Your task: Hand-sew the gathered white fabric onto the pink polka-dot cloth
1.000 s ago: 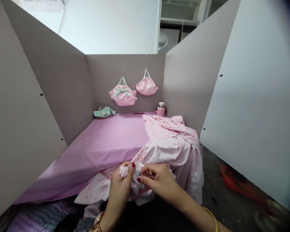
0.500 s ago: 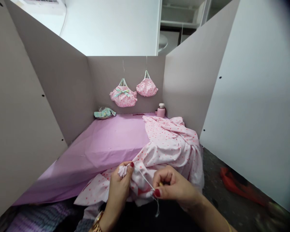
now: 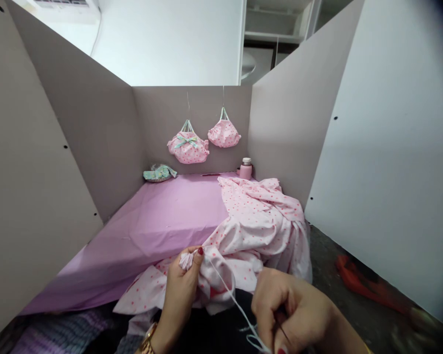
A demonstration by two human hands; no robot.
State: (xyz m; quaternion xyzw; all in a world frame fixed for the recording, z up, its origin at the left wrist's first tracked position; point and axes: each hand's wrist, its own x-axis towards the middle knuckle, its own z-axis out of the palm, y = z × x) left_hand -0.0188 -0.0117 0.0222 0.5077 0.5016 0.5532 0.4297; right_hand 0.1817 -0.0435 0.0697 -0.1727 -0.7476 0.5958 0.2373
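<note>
R hand [image 3: 299,312] is now lower & nearer the camera than 1 s ago, away from the L hand [image 3: 180,290]. White thread [image 3: 229,290] now runs taut between the pinched fabric bunch [image 3: 188,258] & R fingers, longer than 0.5 s ago.

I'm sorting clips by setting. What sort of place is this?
Probably a small hand-sewing craft booth: a purple tablecloth walled in by plain boards, finished dotted pouches hanging at the back, and thread running from the dotted fabric.
</note>
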